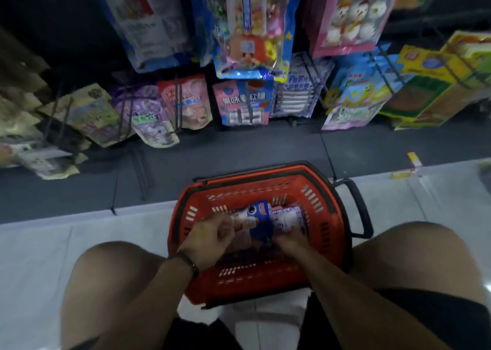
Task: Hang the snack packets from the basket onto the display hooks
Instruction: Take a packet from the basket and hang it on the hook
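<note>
Both hands work inside the red basket (329,208): the left hand (212,239) curls its fingers on the blue packet (259,220), while the right hand (288,242) sits just below it, its grip hidden. Better to find the packet's hanging end now, before lifting it toward the display hooks (313,75) ahead.

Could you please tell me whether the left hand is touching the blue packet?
Touching. The head view shows the left hand with fingers curled round the pale end of the blue packet inside the basket.
</note>
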`<move>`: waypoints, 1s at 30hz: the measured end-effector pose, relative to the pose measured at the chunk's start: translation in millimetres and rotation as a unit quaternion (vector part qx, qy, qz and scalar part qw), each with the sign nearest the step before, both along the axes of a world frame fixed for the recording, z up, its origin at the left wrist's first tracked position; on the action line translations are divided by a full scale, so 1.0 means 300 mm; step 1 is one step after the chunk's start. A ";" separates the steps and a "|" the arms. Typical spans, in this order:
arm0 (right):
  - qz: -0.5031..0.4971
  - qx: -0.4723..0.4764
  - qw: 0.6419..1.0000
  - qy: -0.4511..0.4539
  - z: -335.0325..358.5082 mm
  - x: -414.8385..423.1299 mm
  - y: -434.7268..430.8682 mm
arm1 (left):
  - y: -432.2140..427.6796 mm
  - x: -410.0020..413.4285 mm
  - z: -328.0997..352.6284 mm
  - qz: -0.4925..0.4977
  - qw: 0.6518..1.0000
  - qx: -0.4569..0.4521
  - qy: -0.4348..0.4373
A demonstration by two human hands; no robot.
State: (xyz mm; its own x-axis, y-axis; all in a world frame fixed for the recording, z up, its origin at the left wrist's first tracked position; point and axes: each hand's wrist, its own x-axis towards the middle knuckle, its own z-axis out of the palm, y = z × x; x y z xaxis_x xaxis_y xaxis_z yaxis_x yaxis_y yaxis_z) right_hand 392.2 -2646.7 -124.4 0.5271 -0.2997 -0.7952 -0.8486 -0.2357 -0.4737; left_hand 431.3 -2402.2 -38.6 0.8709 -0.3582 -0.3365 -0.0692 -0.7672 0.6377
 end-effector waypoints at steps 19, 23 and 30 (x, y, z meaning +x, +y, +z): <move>0.034 0.128 0.991 0.019 -0.066 0.061 0.079 | -0.061 0.066 -0.097 -0.029 0.991 0.051 0.120; 0.012 0.136 0.991 -0.014 -0.067 0.034 0.094 | -0.056 0.072 -0.095 0.003 0.987 0.022 0.160; -0.111 0.171 0.975 -0.092 0.018 0.072 0.094 | -0.041 0.068 -0.054 0.021 0.990 0.044 0.130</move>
